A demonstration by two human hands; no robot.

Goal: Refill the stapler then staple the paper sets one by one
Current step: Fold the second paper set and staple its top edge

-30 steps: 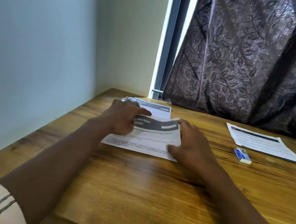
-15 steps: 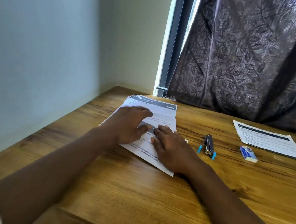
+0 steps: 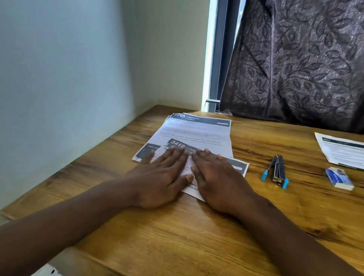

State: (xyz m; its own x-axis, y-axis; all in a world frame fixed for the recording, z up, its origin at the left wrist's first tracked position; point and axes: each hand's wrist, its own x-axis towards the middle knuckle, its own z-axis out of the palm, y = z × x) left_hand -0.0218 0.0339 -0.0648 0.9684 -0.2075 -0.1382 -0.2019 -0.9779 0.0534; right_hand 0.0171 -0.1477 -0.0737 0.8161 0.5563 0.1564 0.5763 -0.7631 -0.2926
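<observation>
Printed paper sheets with dark header bars (image 3: 196,132) lie in a loose pile at the far left of the wooden table (image 3: 210,242). My left hand (image 3: 161,178) and my right hand (image 3: 219,182) rest flat, palms down, side by side on the nearest sheets, fingers spread. A dark stapler with blue ends (image 3: 277,170) lies on the table to the right of my right hand, untouched. A small white and blue staple box (image 3: 339,178) lies further right.
A second paper set (image 3: 354,155) lies at the far right edge of the view. A pale wall runs along the table's left side. A dark patterned curtain (image 3: 308,61) and a window frame stand behind the table.
My hands have flattened onto the papers and come together; a second ago they held a sheet by its edges. The view has shifted, bringing the stapler into sight.
</observation>
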